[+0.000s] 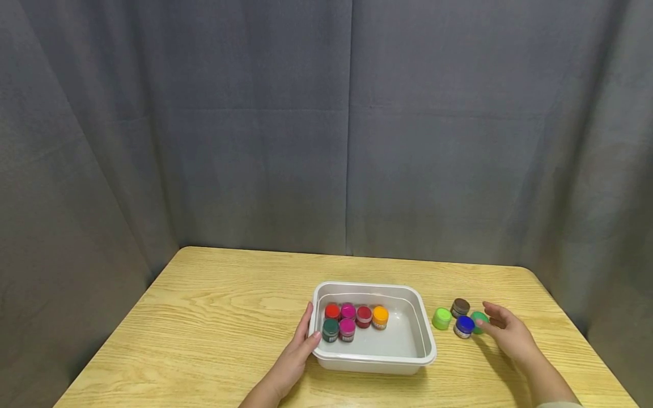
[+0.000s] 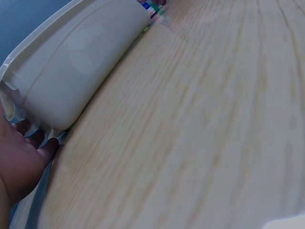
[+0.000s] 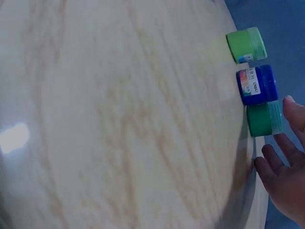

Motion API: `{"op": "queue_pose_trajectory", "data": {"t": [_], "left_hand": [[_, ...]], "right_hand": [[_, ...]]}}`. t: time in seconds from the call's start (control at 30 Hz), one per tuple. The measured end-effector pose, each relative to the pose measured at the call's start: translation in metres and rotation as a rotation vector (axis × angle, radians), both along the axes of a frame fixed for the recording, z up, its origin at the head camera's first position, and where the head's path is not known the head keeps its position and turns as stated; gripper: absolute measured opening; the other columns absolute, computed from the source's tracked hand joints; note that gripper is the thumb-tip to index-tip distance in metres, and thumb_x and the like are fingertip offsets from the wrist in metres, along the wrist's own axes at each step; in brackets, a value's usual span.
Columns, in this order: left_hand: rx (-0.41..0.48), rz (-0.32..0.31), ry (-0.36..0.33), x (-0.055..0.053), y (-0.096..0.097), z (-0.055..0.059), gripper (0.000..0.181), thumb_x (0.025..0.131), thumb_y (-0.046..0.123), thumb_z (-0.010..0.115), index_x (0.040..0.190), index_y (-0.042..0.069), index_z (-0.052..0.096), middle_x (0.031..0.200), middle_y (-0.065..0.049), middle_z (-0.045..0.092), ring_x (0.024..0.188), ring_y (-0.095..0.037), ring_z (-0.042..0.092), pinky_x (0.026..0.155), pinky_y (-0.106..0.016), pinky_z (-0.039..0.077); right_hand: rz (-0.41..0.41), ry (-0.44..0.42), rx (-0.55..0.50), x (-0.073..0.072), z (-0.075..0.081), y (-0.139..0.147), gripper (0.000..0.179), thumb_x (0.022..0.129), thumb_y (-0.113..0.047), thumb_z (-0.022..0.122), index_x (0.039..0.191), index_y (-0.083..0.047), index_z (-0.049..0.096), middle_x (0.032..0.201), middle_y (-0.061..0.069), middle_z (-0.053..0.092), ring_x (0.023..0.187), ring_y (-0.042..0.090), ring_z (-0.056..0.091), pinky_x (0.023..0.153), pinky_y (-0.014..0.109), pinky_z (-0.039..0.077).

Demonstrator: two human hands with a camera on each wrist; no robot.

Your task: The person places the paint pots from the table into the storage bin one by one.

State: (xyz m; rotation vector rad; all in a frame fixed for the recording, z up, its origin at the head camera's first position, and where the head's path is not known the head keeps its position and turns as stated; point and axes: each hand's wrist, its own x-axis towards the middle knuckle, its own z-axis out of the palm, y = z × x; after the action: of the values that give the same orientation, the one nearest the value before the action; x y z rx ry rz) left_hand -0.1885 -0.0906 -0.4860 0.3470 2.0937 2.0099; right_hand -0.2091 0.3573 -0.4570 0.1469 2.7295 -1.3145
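A white plastic tray (image 1: 374, 366) holds several small paint jars, among them a dark green jar (image 1: 330, 330), a red jar (image 1: 332, 311) and an orange jar (image 1: 380, 317). My left hand (image 1: 292, 362) grips the tray's left side, thumb at the rim and fingers along the outer wall. To the right of the tray, my right hand (image 1: 510, 335) hovers by a green jar (image 3: 259, 120), thumb and fingers spread around its side. Touching that jar is a blue jar (image 3: 257, 86). Close by are a light green jar (image 1: 441, 318) and a brown jar (image 1: 461, 307).
The wooden table (image 1: 204, 317) carries the tray and loose jars. Grey curtains (image 1: 265, 124) hang behind the table and along both sides. The table's right edge runs not far beyond my right hand.
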Motion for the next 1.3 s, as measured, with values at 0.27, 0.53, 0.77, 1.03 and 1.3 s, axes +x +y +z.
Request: {"op": "queue_pose_trajectory", "data": {"t": [0.27, 0.53, 0.77, 1.03, 1.3], "left_hand": [[0.002, -0.001, 0.001, 0.001, 0.0, 0.0, 0.068, 0.104, 0.033, 0.042, 0.159, 0.024, 0.004, 0.166, -0.012, -0.005, 0.151, -0.041, -0.008, 0.118, -0.065, -0.002], [0.011, -0.003, -0.01, 0.001, 0.0, -0.001, 0.068, 0.104, 0.032, 0.042, 0.159, 0.023, 0.004, 0.166, -0.012, -0.004, 0.151, -0.04, -0.008, 0.119, -0.064, -0.003], [0.004, -0.005, -0.01, 0.001, 0.0, -0.001, 0.068, 0.104, 0.033, 0.042, 0.159, 0.024, 0.004, 0.166, -0.012, -0.004, 0.151, -0.041, -0.008, 0.118, -0.065, -0.003], [-0.004, 0.0, 0.002, 0.001, 0.0, 0.0, 0.068, 0.104, 0.033, 0.042, 0.159, 0.024, 0.003, 0.166, -0.012, -0.004, 0.151, -0.041, -0.007, 0.118, -0.065, -0.003], [-0.001, -0.002, 0.007, 0.001, 0.0, 0.002, 0.069, 0.104, 0.032, 0.042, 0.159, 0.022, 0.003, 0.166, -0.013, -0.004, 0.151, -0.042, -0.007, 0.118, -0.065, -0.002]], "right_hand": [[0.026, 0.03, 0.059, 0.001, -0.004, 0.001, 0.067, 0.101, -0.026, 0.053, 0.15, 0.009, 0.022, 0.149, 0.039, 0.03, 0.133, 0.055, 0.039, 0.104, 0.057, 0.045], [0.001, 0.034, 0.084, 0.001, -0.005, -0.003, 0.062, 0.1, -0.022, 0.055, 0.147, 0.009, 0.03, 0.141, 0.036, 0.044, 0.124, 0.049, 0.049, 0.098, 0.05, 0.052], [-0.038, 0.015, 0.068, 0.001, -0.006, -0.003, 0.062, 0.1, -0.024, 0.057, 0.145, 0.009, 0.032, 0.139, 0.035, 0.044, 0.125, 0.05, 0.048, 0.096, 0.05, 0.052], [-0.081, 0.01, 0.01, 0.002, -0.002, -0.002, 0.068, 0.1, -0.031, 0.055, 0.146, 0.01, 0.026, 0.147, 0.036, 0.031, 0.132, 0.053, 0.039, 0.103, 0.058, 0.045], [-0.111, 0.042, -0.028, 0.002, 0.006, -0.003, 0.076, 0.102, -0.038, 0.048, 0.148, 0.013, 0.015, 0.151, 0.039, 0.024, 0.139, 0.056, 0.025, 0.112, 0.054, 0.038]]}}
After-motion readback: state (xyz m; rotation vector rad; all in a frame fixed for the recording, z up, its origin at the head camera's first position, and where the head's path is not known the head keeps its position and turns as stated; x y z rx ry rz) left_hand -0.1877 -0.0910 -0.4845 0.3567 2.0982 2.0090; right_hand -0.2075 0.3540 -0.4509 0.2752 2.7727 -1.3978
